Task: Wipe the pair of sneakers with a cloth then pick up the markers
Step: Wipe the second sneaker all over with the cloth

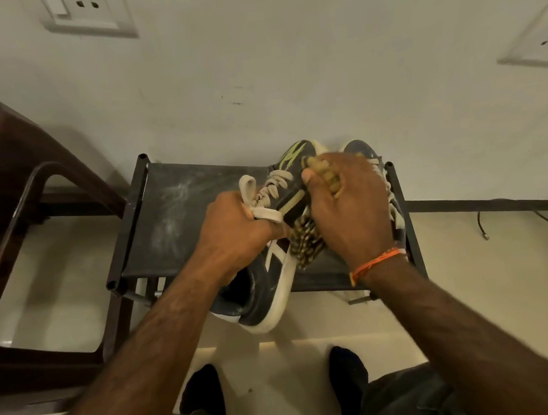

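We are wiping the first sneaker (268, 287): left hand (234, 233) gripping its tongue, right hand (348, 205) clutching the cloth (306, 241). The second sneaker (362, 151), at two o'clock, is waiting; we are seeing no markers.

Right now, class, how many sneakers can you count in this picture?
2. One dark sneaker lies on the low rack, gripped by the left hand. The second sneaker sits behind the right hand, mostly hidden.

A dark sneaker (268, 287) is gripped at its tongue by the left hand (234, 233) over a black rack (163, 217). A patterned cloth (306, 239) is pressed against it by the right hand (348, 205). A second sneaker (362, 150) is partly hidden behind.
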